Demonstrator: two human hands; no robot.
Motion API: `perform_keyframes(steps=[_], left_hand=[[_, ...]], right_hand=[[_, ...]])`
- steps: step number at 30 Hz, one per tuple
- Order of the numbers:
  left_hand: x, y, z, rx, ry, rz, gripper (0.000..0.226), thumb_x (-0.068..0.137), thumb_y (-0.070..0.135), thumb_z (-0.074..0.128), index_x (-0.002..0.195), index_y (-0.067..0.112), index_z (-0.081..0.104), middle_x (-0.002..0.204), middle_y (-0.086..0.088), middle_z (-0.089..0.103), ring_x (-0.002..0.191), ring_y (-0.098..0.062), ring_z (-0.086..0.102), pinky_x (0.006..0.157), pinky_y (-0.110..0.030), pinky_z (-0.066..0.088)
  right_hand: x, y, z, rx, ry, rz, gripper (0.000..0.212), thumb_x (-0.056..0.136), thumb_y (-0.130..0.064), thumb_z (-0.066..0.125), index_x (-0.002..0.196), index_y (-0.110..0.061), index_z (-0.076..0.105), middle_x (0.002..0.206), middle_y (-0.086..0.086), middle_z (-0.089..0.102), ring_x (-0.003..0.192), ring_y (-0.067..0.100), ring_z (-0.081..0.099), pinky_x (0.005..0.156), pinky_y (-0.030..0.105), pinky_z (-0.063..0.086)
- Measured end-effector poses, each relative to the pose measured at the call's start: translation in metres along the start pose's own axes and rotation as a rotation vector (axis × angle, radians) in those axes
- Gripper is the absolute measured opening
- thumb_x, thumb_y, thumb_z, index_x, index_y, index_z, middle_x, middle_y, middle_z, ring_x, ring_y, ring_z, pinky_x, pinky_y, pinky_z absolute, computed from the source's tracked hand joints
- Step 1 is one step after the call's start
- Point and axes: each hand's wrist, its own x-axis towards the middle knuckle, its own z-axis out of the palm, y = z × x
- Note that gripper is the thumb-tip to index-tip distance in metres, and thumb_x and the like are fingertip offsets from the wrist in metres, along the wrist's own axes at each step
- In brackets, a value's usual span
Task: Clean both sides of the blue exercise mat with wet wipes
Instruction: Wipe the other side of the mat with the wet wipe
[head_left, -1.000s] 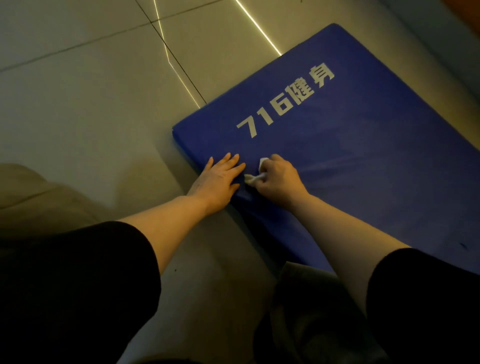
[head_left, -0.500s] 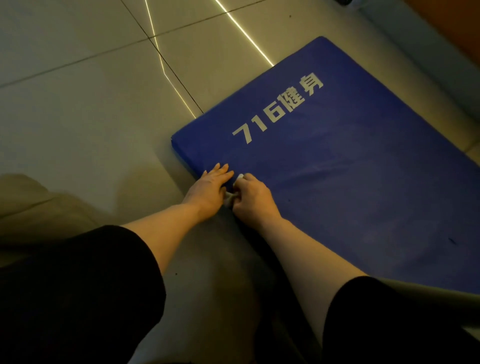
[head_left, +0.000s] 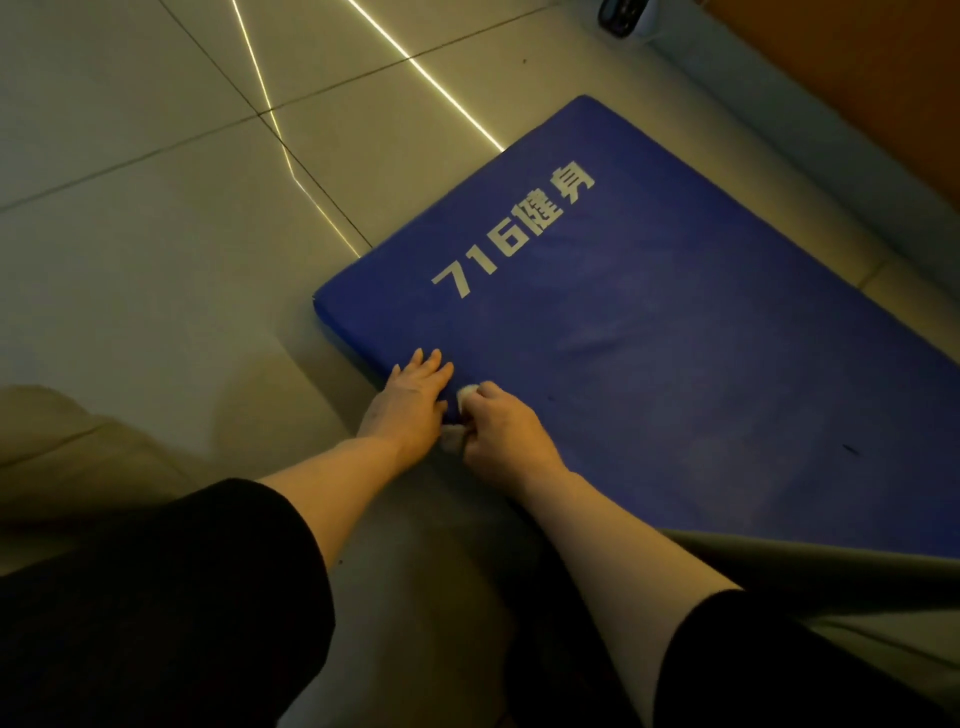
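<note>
On pale floor tiles (head_left: 156, 234) lies the blue mat (head_left: 675, 338), beside a wall (head_left: 857, 62).

1. The mat (head_left: 675, 364) lies flat on the tiled floor (head_left: 156, 234), reaching from the centre toward the right edge of the view.
2. The left hand (head_left: 410, 400) rests flat on the mat's near edge, close to its near-left corner.
3. The right hand (head_left: 506, 431) sits just right of the left hand on the same edge, gripping a wet wipe (head_left: 457, 434) between the 2 hands.
4. The printed lettering (head_left: 511, 236) lies on the mat beyond both hands.
5. A small device (head_left: 628, 18) stands on the floor beyond the mat's far end.
</note>
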Motion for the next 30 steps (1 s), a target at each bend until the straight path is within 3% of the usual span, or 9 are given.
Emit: perform_keyframes(steps=[3,5,11,14,19,22,25,27,30], left_hand=[[0.000,0.010,0.005,0.082,-0.004,0.125,0.055,0.103,0.023,0.040,0.153,0.016,0.019,0.162,-0.001,0.009,0.149,-0.016,0.001,0.119,-0.033,-0.003],[0.001,0.021,0.009,0.074,-0.029,0.170,0.055,0.103,0.024,0.040,0.153,0.017,0.017,0.162,-0.001,0.008,0.149,-0.015,0.000,0.119,-0.032,-0.004],[0.007,0.039,0.018,0.064,-0.056,0.193,0.054,0.103,0.018,0.038,0.153,0.016,0.016,0.162,-0.001,0.007,0.149,-0.013,-0.001,0.120,-0.032,-0.002],[0.012,0.039,0.017,0.047,-0.035,0.181,0.053,0.104,0.016,0.037,0.153,0.015,0.017,0.162,-0.001,0.008,0.149,-0.013,0.001,0.120,-0.031,-0.002],[0.024,0.042,0.017,0.049,0.007,0.197,0.051,0.104,0.014,0.033,0.153,0.014,0.017,0.162,0.000,0.010,0.149,-0.013,0.002,0.119,-0.028,-0.004],[0.029,0.046,0.022,0.064,0.006,0.198,0.052,0.104,0.014,0.033,0.153,0.015,0.016,0.162,0.001,0.010,0.149,-0.013,0.001,0.120,-0.031,-0.003],[0.031,0.048,0.024,0.103,-0.019,0.176,0.057,0.102,0.016,0.041,0.153,0.015,0.017,0.162,0.000,0.012,0.149,-0.013,0.004,0.122,-0.035,0.001],[0.033,0.047,0.026,0.108,0.016,0.178,0.058,0.100,0.018,0.046,0.152,0.015,0.021,0.160,0.000,0.018,0.148,-0.014,0.011,0.122,-0.035,0.006],[0.040,0.044,0.028,0.134,0.131,0.193,0.051,0.101,0.018,0.043,0.150,0.016,0.030,0.154,-0.002,0.032,0.141,-0.020,0.027,0.117,-0.033,0.018]], right_hand=[[-0.025,0.030,-0.032,-0.023,-0.144,0.183,0.027,0.082,-0.029,0.067,0.064,-0.022,0.048,0.084,-0.004,0.046,0.090,0.021,0.053,0.070,0.026,0.036],[-0.034,0.048,-0.049,-0.042,-0.148,0.293,0.031,0.079,-0.024,0.068,0.058,-0.021,0.046,0.078,-0.007,0.045,0.092,0.023,0.056,0.068,0.023,0.034],[-0.023,0.027,-0.019,-0.068,-0.042,0.037,0.015,0.082,-0.023,0.062,0.091,-0.016,0.053,0.099,0.002,0.045,0.085,0.024,0.053,0.068,0.032,0.039],[-0.024,0.036,-0.029,0.008,-0.060,0.045,0.016,0.080,-0.022,0.066,0.081,-0.016,0.051,0.091,0.000,0.045,0.077,0.021,0.048,0.066,0.029,0.034],[-0.036,0.093,-0.068,-0.063,-0.140,0.358,0.030,0.071,-0.028,0.078,0.067,-0.017,0.051,0.088,0.000,0.051,0.081,0.020,0.051,0.065,0.025,0.033],[-0.026,0.080,-0.050,-0.064,-0.003,0.277,0.016,0.079,-0.022,0.065,0.084,-0.009,0.056,0.096,0.008,0.052,0.088,0.030,0.053,0.068,0.030,0.037],[-0.011,0.043,-0.023,-0.027,0.046,0.107,0.011,0.083,-0.014,0.058,0.094,-0.011,0.055,0.102,0.007,0.052,0.089,0.026,0.054,0.069,0.029,0.038],[-0.008,0.039,-0.019,-0.047,0.059,0.065,0.009,0.084,-0.012,0.057,0.091,-0.011,0.053,0.101,0.006,0.052,0.088,0.026,0.054,0.066,0.028,0.035],[-0.022,0.076,-0.033,-0.111,0.135,0.181,0.007,0.081,-0.009,0.055,0.077,-0.011,0.050,0.095,0.012,0.055,0.086,0.032,0.052,0.064,0.029,0.030]])
